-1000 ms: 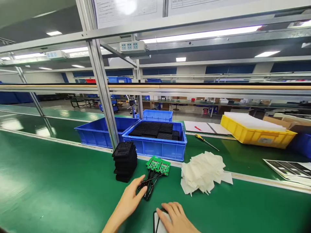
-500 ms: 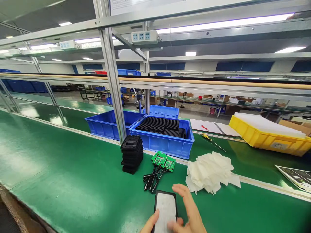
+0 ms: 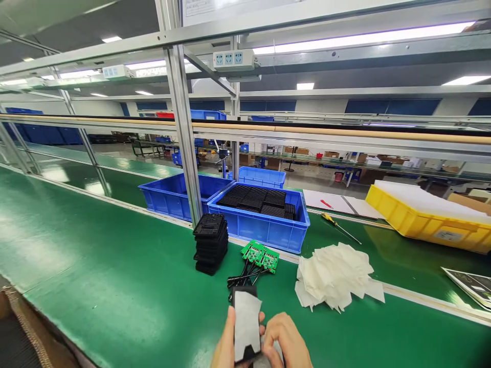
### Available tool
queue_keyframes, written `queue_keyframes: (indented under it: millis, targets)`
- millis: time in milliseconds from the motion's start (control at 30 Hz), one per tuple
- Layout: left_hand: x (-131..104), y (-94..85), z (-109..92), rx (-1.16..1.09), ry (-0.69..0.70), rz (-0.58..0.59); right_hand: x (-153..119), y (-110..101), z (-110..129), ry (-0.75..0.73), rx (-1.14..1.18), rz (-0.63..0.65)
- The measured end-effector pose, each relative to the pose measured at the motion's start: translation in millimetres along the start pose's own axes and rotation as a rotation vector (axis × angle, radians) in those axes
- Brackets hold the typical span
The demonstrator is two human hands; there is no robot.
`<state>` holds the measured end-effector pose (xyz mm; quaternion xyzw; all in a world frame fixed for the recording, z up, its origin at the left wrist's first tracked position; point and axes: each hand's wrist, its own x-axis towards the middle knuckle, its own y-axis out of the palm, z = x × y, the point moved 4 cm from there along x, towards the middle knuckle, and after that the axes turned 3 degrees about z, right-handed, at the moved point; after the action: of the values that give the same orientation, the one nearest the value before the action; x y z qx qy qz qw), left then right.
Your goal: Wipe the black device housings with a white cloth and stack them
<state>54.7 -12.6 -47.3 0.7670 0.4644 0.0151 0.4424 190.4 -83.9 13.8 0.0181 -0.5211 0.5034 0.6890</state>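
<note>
My left hand (image 3: 226, 347) and my right hand (image 3: 286, 343) together hold a flat black part (image 3: 245, 322) with a white sheet over its face, low at the frame's bottom middle. The part stands lifted off the green belt, tilted toward me. Just beyond it lie two green circuit boards (image 3: 261, 254) with black cables (image 3: 241, 278) trailing toward me. A stack of black plastic parts (image 3: 210, 244) stands to the left of the boards. A heap of white sheets (image 3: 337, 276) lies to the right.
A blue bin (image 3: 264, 227) full of black parts and another blue bin (image 3: 169, 197) stand behind a metal post (image 3: 186, 138). A yellow tray (image 3: 425, 222), a yellow-handled screwdriver (image 3: 339, 227), a red pen (image 3: 326, 203) and printed sheets (image 3: 470, 283) lie farther right.
My left hand left the cables and joined my right hand on the black part. The part has risen off the belt and tilted up. The view has shifted left.
</note>
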Motion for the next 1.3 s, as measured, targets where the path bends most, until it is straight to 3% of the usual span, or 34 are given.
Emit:
queue_keyframes:
  millis: [100,200,267,333,433,500,567,600,700,800,867,967,1067,1100,1167,1233,1300]
  targets:
    - [6.1,11.8,-5.5,-0.081,-0.033,0.018,4.4,-1.8,-1.2,0.074,0.01,-0.115]
    - [8.7,18.4,2.7,-0.152,-0.019,0.049,24.2,-3.6,-6.9,0.196,-0.127,-0.17]
    - [10.1,17.2,8.3,-0.184,0.003,0.046,37.2,-0.9,-2.5,0.126,-0.186,-0.195]
    - [10.8,13.8,5.5,-0.188,0.023,0.008,41.6,3.2,10.2,-0.034,-0.168,-0.213]
    - [7.4,9.8,-24.4,-0.172,0.158,-0.073,32.1,-5.7,32.7,-0.23,-0.1,-0.239]
    - [1.1,8.3,-53.4,-0.166,0.297,-0.115,25.2,-33.5,33.5,-0.187,-0.119,-0.271]
    - [-5.6,7.7,-74.7,-0.162,0.335,-0.116,24.0,-75.6,12.9,-0.037,-0.278,-0.268]
    - [-8.2,8.3,-80.2,-0.168,0.303,-0.083,24.3,-100.1,-7.6,0.103,-0.406,-0.292]
    - [-15.7,12.1,-84.0,-0.216,0.177,0.098,22.9,-158.8,-82.5,0.304,-0.804,-0.336]
    - [-24.6,14.0,-92.1,-0.151,0.208,0.229,7.8,-185.3,-155.1,0.565,-1.075,-0.329]
    - [-29.5,14.6,-109.7,0.051,0.313,0.215,-2.3,-191.8,-176.0,0.587,-1.124,-0.39]
    - [-30.7,25.0,-157.5,0.66,0.618,0.032,0.5,-192.9,-163.3,0.475,-1.107,-0.45]
    - [-17.4,53.6,-209.1,1.328,0.984,-0.32,23.9,-180.8,-116.4,0.276,-1.046,-0.489]
    - [-6.4,63.2,-221.4,1.484,1.009,-0.434,33.2,-172.2,-100.3,0.216,-1.013,-0.467]
    - [22.1,78.7,-237.7,1.719,0.926,-0.567,49.2,-148.2,-74.0,0.091,-0.898,-0.362]
    - [47.5,87.7,-244.0,1.851,0.822,-0.624,56.2,-123.0,-59.4,0.046,-0.76,-0.267]
    - [58.7,92.4,-241.0,1.907,0.849,-0.649,53.3,-100.5,-56.4,0.084,-0.605,-0.178]
